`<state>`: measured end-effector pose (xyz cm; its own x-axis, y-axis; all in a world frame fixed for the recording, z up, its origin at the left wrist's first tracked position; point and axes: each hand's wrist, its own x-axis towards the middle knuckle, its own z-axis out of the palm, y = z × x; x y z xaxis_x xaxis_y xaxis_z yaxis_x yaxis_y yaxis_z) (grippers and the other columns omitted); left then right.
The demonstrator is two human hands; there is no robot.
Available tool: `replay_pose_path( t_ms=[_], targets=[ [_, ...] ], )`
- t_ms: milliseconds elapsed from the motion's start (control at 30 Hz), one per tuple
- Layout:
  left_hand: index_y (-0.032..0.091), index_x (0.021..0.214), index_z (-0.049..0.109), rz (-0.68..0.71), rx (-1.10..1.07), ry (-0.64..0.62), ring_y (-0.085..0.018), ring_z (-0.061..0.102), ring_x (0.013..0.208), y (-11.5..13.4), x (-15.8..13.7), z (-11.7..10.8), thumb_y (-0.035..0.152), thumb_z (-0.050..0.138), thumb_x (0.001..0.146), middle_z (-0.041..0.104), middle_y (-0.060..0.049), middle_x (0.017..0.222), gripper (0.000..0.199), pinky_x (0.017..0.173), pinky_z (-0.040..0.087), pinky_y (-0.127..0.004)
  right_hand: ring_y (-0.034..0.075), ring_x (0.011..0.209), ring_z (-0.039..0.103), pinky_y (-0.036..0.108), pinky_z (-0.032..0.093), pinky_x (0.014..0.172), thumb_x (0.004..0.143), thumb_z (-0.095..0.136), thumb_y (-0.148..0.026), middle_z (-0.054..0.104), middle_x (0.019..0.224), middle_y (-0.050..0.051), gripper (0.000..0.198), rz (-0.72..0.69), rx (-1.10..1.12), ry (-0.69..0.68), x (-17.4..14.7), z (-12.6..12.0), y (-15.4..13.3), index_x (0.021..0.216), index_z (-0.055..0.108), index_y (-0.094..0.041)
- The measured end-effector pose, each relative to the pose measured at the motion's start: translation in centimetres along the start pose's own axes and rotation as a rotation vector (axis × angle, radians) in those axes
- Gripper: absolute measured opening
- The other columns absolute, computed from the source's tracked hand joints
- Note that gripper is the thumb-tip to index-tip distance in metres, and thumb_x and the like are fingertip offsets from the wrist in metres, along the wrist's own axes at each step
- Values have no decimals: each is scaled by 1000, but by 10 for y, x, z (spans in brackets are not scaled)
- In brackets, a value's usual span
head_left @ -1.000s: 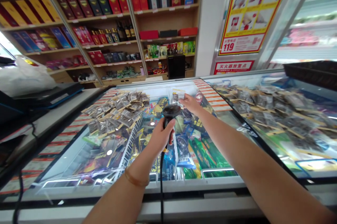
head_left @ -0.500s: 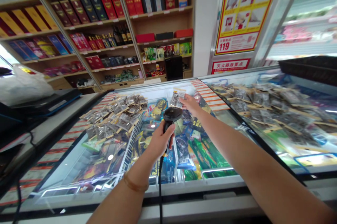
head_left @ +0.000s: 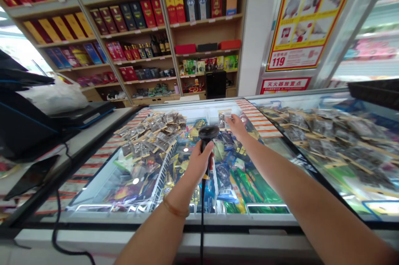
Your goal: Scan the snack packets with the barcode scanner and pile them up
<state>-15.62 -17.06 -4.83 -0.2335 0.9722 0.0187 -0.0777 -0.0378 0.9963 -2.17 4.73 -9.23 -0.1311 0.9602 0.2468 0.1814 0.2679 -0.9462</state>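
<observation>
My left hand (head_left: 201,159) is wrapped round the handle of a black barcode scanner (head_left: 208,132), whose cord hangs down toward me. Beyond it and to the right, my right hand (head_left: 237,126) pinches a small clear packet (head_left: 222,119) with dark contents and a light tan edge. The scanner's head is near the packet but apart from it. Below both hands lies the glass-topped freezer (head_left: 199,107), with colourful bags inside. On its left part is a pile of similar small packets (head_left: 156,130).
More packets (head_left: 324,130) are spread over the freezer at the right, beside a black tray (head_left: 374,94). At the left stand a dark counter device (head_left: 28,119) and a white plastic bag (head_left: 56,94). Shelves (head_left: 140,28) of boxes and bottles line the back.
The whole view has shifted, so everything sits further right in the picture. My right hand with the packet has moved a little away from the scanner. Both grips stay the same.
</observation>
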Motion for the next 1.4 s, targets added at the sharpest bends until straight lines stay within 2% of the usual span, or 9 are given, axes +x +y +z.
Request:
replay_pose_path(
  t_ms=[133,267,433,633,833,967,1100,1233,1400],
  targets=[
    [23,87,49,-42,-86,160,-10,48,38,23,0,-20,67,74,72,57,6,59,53,37,38,-23,20,72,69,29,60,61,89,63,-41,73,84,4,28,70,-107,34,-3,0,-11,108,62,-20],
    [22,90,52,-13,-143,291,-10,48,39,43,-7,-68,60,74,76,56,6,57,47,38,39,-22,18,74,69,28,62,63,83,72,-27,71,82,2,20,101,-20,-67,-7,19,-39,98,62,-19],
    [21,86,51,22,-209,509,-10,48,38,49,-24,-136,61,75,73,56,6,55,48,38,38,-22,14,66,67,24,59,55,78,78,-19,69,76,0,20,131,159,-250,-6,96,-101,94,66,-16],
    [21,82,51,36,-237,647,-10,49,38,48,-47,-185,63,75,69,55,6,54,50,37,38,-22,14,62,69,26,62,59,78,81,-19,72,82,2,26,149,169,-124,4,212,-161,100,67,-14],
    [21,87,52,4,-207,627,-10,48,38,47,-62,-195,63,77,67,56,6,54,53,37,39,-22,16,58,68,28,60,56,79,77,-15,71,79,5,17,95,5,-152,13,247,-157,95,70,-15],
    [21,88,51,1,-210,585,-10,48,38,44,-56,-185,61,73,72,56,6,55,48,38,39,-22,17,63,68,29,61,57,82,69,-14,70,76,3,4,34,-23,-156,11,219,-138,84,71,-18],
    [22,88,51,-26,-222,495,-10,48,37,41,-42,-156,60,73,74,56,6,55,47,38,37,-22,16,65,69,30,61,60,82,67,-16,71,80,3,4,14,-46,-132,7,159,-110,83,70,-19],
    [21,88,52,-60,-231,415,-10,48,38,40,-27,-111,58,74,76,56,5,56,44,38,37,-22,17,72,71,32,61,73,84,63,-19,75,89,4,12,-56,-288,-38,-2,67,-71,90,73,-19],
    [21,86,52,-61,-188,290,-11,47,36,38,-9,-47,56,72,77,55,6,52,41,37,37,-23,24,99,72,36,56,90,86,58,-18,78,100,9,21,-52,-578,114,-22,-78,-36,96,76,-17]
  ],
)
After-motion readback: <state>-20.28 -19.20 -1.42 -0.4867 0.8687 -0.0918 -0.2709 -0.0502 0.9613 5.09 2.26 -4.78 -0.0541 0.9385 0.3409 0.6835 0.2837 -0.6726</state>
